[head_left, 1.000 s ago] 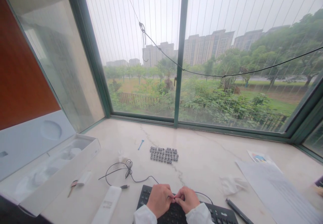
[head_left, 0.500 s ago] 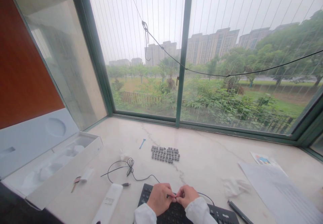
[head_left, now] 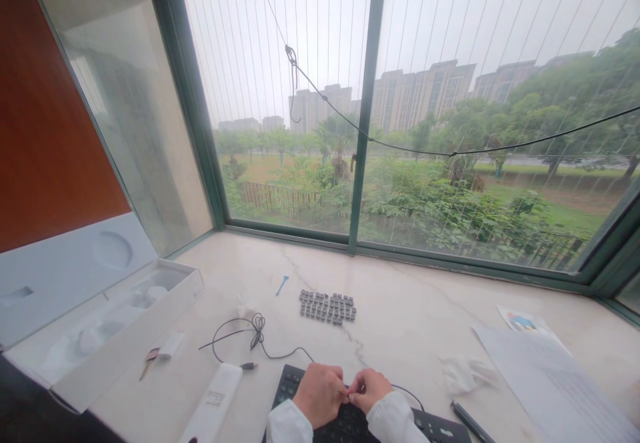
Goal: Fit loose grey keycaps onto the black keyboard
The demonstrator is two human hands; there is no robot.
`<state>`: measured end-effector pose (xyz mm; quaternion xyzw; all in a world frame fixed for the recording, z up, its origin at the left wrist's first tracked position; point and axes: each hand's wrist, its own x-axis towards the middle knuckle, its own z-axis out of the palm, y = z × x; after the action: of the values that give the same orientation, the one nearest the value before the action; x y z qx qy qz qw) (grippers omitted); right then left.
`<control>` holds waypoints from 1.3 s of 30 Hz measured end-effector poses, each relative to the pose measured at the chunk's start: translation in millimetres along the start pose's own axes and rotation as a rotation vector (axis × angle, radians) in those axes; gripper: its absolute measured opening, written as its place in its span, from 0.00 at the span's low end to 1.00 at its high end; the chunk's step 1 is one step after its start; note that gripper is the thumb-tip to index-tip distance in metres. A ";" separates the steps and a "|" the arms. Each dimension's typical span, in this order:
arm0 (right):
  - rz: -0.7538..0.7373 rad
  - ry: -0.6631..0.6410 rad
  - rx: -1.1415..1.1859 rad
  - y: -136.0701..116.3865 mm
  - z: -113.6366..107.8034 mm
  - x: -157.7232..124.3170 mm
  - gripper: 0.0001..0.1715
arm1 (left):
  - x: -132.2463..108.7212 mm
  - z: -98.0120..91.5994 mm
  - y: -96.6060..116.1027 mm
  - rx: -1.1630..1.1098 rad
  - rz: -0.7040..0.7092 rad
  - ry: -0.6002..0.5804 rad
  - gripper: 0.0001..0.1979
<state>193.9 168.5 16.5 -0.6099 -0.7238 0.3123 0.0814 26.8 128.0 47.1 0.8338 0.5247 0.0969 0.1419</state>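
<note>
My left hand (head_left: 321, 393) and my right hand (head_left: 369, 388) meet over a black keyboard (head_left: 289, 383) at the lower middle. Both are closed, with thumbs and fingers pinched together at one spot. Whatever is between the fingertips is too small and covered to make out. The hands and white sleeves hide much of the keyboard's middle. Beyond it, several loose dark grey keycaps (head_left: 327, 308) lie in rows on the pale stone surface. A thin black cable (head_left: 258, 328) with a loop tied in it lies to the left of them.
A small blue tool (head_left: 283, 285) lies left of the keycaps. An opened white box (head_left: 150, 323), a key (head_left: 149, 362) and a long white object (head_left: 216, 400) are on the left. To the right are crumpled tissue (head_left: 465, 373), a black pen (head_left: 470, 422) and paper sheets (head_left: 545, 376).
My hands stay over the same part of the keyboard. The left hand has turned slightly and its fingertips have shifted a little against the right hand's.
</note>
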 end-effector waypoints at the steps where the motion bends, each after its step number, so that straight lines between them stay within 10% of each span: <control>1: 0.004 0.000 0.005 -0.1 0.0 0.3 0.04 | 0.2 0.1 0.5 0.007 0.000 0.002 0.11; 22: -0.352 0.049 -0.017 10.5 2.9 -14.0 0.07 | -0.3 -4.2 2.5 -0.046 -0.042 -0.018 0.11; 39: -0.344 -0.038 0.049 11.8 -7.8 -6.6 0.02 | 3.4 -6.8 -2.6 -0.151 -0.086 -0.036 0.10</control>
<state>209.3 165.8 17.9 -0.4690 -0.8110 0.3227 0.1349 24.0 133.0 52.6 0.7990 0.5485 0.1152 0.2178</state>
